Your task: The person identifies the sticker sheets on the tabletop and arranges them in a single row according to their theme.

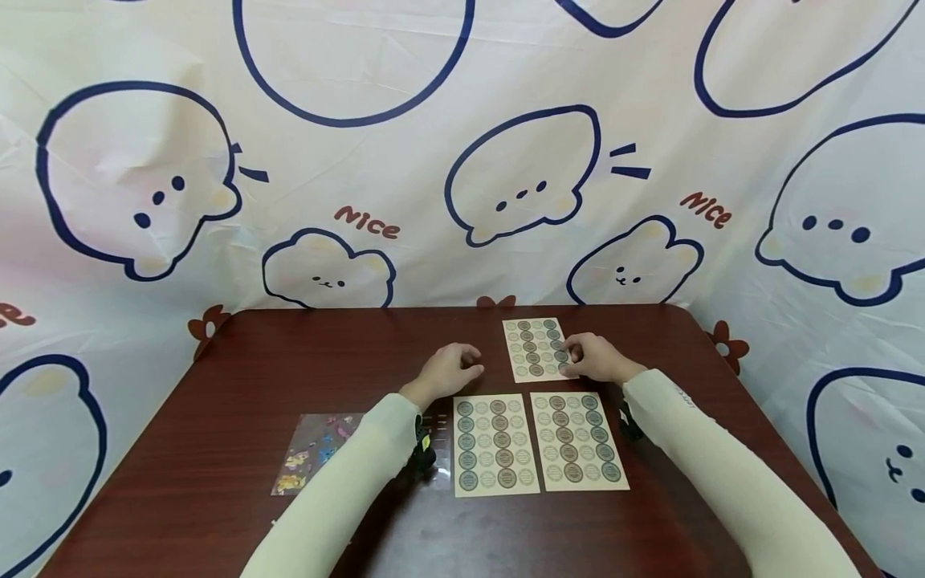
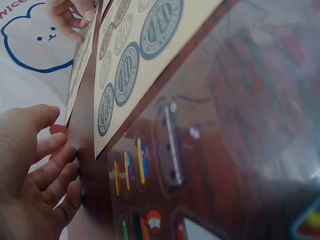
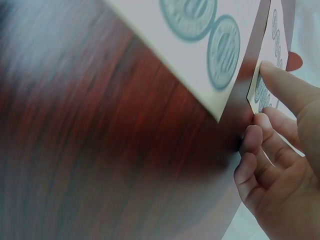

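Note:
Three cream sticker sheets with rows of round seal-like stickers lie on the table. At the back sheet (image 1: 531,350), my right hand (image 1: 598,358) pinches the right edge between thumb and fingers; in the right wrist view its thumb (image 3: 285,85) lies over that sheet's corner. Left of this sheet, my left hand (image 1: 442,374) hovers with loosely bent fingers and nothing in them. Nearer to me lie the front left sheet (image 1: 495,445) and, beside it with a narrow gap, the front right sheet (image 1: 580,441). The left wrist view shows the left hand (image 2: 35,165) apart from the sheets.
Under my left forearm, a clear sheet with colourful stickers (image 1: 307,457) lies on the dark red-brown table (image 1: 238,377). Another clear sheet with small pictures (image 2: 142,165) is beside the front left sheet. A cloth with cartoon drawings (image 1: 405,177) hangs behind the table and at its sides.

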The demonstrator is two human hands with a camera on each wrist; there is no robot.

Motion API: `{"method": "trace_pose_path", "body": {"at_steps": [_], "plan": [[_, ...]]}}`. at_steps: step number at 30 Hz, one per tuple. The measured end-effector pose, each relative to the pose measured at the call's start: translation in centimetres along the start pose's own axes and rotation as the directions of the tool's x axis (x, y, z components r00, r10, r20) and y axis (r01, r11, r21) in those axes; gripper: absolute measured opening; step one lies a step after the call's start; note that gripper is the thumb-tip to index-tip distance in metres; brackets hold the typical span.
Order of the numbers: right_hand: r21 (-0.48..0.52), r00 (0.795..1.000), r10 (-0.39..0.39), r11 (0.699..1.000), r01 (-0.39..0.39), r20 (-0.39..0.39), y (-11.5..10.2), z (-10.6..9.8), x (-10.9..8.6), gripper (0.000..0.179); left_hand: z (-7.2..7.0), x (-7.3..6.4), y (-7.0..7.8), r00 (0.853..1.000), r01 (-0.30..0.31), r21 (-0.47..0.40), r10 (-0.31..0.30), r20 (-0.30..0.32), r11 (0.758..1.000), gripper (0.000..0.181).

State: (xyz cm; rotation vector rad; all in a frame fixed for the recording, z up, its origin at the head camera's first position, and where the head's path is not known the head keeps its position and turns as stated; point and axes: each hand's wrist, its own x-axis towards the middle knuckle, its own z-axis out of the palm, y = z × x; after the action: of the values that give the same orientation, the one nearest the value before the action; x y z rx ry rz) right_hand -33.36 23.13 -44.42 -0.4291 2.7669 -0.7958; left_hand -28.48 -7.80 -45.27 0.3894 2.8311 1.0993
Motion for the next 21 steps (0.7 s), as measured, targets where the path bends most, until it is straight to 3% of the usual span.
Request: {"method": "trace_pose_path", "body": {"at_steps": [16,21], "plan": [[-0.009,1.000,0.000,1.000,0.000,-0.001,-2.4,1.4,1.2,0.039,0.0,0.4,-0.2,1.000,0.016,-0.036,-0.016,-0.008,0.999,0.040],[0.003,1.000,-0.016,1.000,0.016,0.010,-2.4,1.6,1.5,0.047,0.0,0.4,-0.3,1.000,0.027,-0.037,-0.027,0.003,0.999,0.041]]}}
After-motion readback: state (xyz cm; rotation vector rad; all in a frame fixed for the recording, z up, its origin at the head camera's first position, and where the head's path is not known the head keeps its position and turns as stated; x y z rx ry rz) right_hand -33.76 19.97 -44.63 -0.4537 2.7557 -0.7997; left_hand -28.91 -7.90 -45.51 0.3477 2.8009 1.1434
